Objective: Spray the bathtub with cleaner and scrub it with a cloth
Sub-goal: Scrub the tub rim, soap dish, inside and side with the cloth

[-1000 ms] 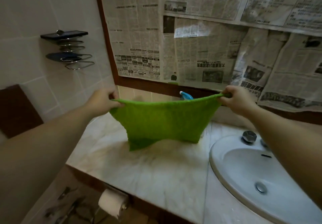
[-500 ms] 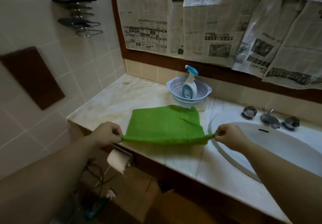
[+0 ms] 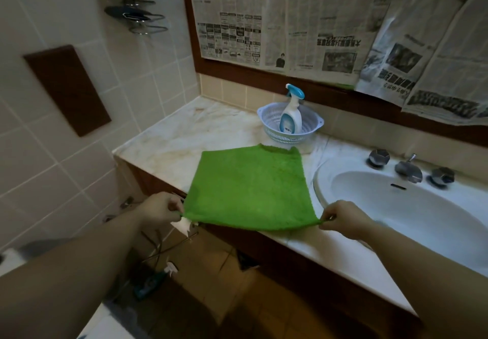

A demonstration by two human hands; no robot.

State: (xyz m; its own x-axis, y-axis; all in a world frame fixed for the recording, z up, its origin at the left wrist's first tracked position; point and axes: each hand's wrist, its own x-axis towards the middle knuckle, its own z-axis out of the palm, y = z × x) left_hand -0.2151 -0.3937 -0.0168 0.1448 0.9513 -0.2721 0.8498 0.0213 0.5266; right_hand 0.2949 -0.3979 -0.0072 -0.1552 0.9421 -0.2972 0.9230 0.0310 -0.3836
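The left hand [image 3: 161, 206] pinches the near left corner of the green cloth [image 3: 250, 191], which lies spread flat on the marble counter [image 3: 169, 138], its near edge lifted just past the counter's front lip. The right hand [image 3: 343, 218] pinches the near right corner the same way. With only two corners held, the cloth could likely slide off the smooth stone and drop to the floor if either pinch slackens. Its far edge lies near the white basket [image 3: 290, 125] holding the spray bottle [image 3: 291, 113], so a sharp tug or flick might tip the bottle. No bathtub is in view. A tiled wall stands on the left, newspaper sheets [image 3: 317, 22] cover the back wall, and a white sink [image 3: 422, 206] sits on the right.
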